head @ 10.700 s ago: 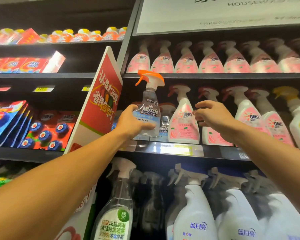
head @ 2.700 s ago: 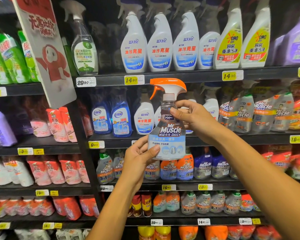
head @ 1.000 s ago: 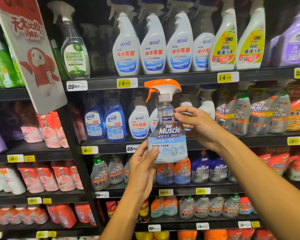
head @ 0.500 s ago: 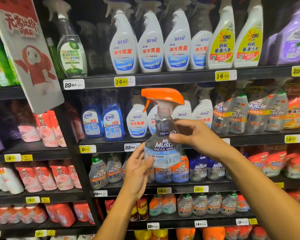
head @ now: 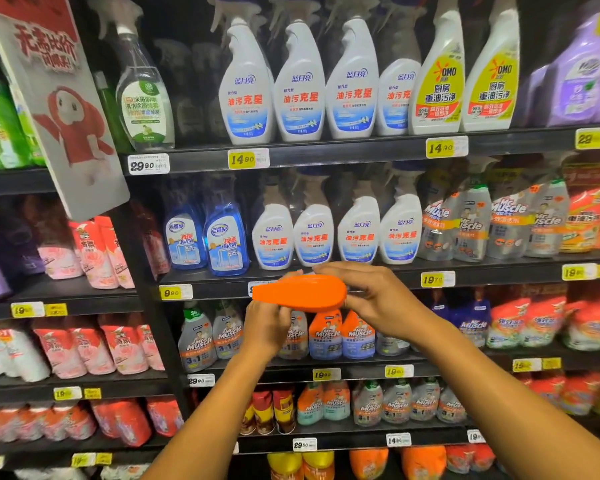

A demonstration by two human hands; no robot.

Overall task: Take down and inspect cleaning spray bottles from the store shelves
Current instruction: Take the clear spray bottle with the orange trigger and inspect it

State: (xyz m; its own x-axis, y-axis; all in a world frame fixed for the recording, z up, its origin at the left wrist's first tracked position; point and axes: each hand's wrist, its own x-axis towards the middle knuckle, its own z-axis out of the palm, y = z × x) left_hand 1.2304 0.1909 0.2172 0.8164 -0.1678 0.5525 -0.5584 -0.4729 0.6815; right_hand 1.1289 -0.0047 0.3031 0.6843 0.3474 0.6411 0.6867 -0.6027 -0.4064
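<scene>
I hold the Mr Muscle spray bottle (head: 300, 293) between both hands in front of the shelves, tipped toward me so only its orange trigger head shows. The clear body and label are hidden behind the head and my hands. My left hand (head: 265, 323) grips the bottle from below on the left. My right hand (head: 371, 299) wraps around it from the right, fingers lying over the top of the orange head.
Dark store shelves (head: 326, 157) hold rows of spray bottles: white and blue ones (head: 302, 84), yellow OMO bottles (head: 439, 88), grey Mr Muscle bottles (head: 471, 223). A red and grey promo sign (head: 59, 109) juts out at upper left. Refill pouches (head: 94, 254) fill the left shelves.
The bottle has dropped lower and tipped toward me, so its label no longer shows and only the orange head faces the camera. Both hands stayed on it.
</scene>
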